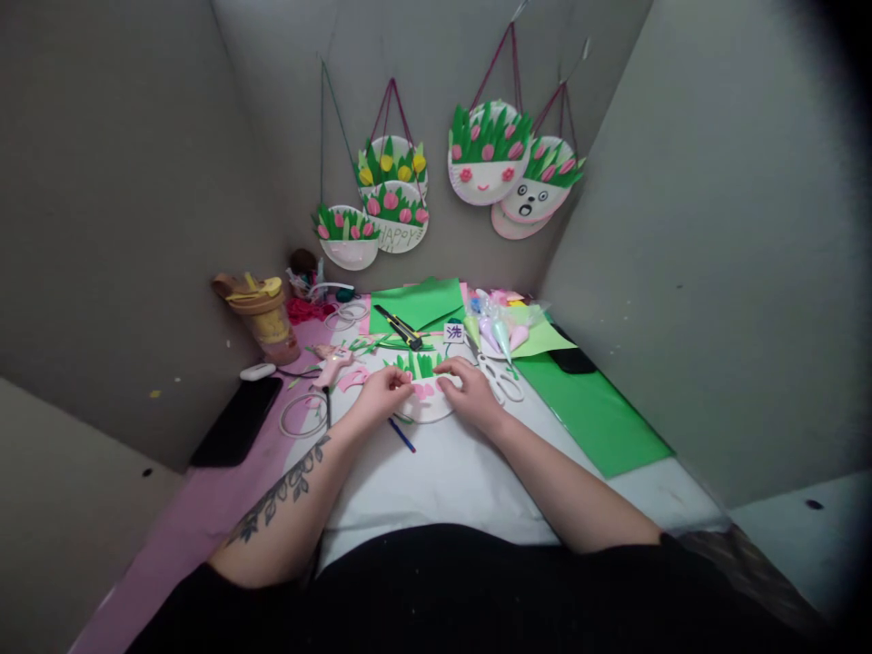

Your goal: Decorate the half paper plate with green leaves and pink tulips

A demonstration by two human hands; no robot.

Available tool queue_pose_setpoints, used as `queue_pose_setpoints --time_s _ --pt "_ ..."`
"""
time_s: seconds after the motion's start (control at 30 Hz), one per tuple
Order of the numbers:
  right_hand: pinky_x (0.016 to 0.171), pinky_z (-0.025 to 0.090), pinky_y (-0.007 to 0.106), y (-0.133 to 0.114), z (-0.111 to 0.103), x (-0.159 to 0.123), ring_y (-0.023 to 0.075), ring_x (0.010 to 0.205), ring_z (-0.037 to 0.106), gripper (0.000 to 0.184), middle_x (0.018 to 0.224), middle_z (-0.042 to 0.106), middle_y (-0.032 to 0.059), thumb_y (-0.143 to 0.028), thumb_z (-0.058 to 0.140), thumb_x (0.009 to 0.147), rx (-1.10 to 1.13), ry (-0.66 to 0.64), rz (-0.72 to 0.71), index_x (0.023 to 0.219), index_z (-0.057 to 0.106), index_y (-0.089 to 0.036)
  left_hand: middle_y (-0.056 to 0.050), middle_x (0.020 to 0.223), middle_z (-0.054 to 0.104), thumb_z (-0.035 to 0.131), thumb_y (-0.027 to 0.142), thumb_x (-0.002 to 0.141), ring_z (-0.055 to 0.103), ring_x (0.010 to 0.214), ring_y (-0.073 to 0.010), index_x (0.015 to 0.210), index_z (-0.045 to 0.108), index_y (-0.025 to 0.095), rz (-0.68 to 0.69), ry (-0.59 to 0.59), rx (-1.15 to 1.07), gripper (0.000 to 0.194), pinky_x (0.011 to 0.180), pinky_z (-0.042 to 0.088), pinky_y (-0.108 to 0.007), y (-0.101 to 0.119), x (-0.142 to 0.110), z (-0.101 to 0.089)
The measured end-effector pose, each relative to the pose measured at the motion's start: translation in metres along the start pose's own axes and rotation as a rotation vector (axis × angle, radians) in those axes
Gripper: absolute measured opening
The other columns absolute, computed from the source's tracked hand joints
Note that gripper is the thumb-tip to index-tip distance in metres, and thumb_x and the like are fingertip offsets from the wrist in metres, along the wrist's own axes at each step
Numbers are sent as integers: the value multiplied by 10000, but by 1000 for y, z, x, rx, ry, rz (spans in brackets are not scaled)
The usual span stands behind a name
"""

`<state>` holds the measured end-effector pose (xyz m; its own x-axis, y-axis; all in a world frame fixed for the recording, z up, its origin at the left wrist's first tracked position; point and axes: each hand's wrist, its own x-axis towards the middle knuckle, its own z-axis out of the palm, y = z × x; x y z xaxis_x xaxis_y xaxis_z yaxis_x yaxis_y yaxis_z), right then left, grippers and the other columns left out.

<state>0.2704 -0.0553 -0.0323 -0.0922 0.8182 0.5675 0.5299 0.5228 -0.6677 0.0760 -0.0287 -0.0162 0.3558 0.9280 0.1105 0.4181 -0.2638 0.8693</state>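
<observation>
A white paper plate craft lies in front of me, with green paper leaves standing along its upper edge. Several small pink paper pieces rest on its white front. At the plate's left side my left hand is closed in a pinch; whatever is between its fingertips is too small to make out. My right hand curls around the plate's right side, its thumb on the white front and its index finger by the leaves. A blue pen lies just below the plate.
Behind the plate are a yellow-black utility knife and green sheets. White scissors and piping bags lie right. To the left are a pink glue gun, tape rings, a phone and a tumbler. Finished plates hang behind.
</observation>
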Motion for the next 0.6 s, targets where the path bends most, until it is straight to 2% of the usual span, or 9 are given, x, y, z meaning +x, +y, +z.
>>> queue_pose_setpoints --time_s 0.1,0.2,0.5,0.6 --pt "791 455 341 -12 2 -5 188 837 561 115 842 598 47 -170 531 822 13 -14 -134 899 608 -208 18 668 591 651 347 668 537 609 -118 735 562 158 -37 30 -295 219 576 385 -228 4 -1 1" --pt "755 470 329 -16 5 -7 180 808 569 105 831 600 44 -173 533 838 65 -6 -176 893 611 -216 16 671 603 695 347 638 546 619 -115 734 564 154 -62 43 -418 252 591 393 -227 6 -3 5" --pt "752 492 338 -18 3 -5 184 823 614 77 824 675 38 -207 582 825 245 24 -113 815 653 -234 13 676 595 715 343 636 546 631 -109 739 562 156 -53 -15 -458 263 607 411 -227 8 -8 9" --pt "762 497 345 -20 2 -5 186 809 620 60 813 680 40 -234 601 815 280 41 -44 802 659 -227 -2 720 611 696 365 667 565 664 -120 807 570 155 -2 -16 -424 282 610 421 -227 13 -11 7"
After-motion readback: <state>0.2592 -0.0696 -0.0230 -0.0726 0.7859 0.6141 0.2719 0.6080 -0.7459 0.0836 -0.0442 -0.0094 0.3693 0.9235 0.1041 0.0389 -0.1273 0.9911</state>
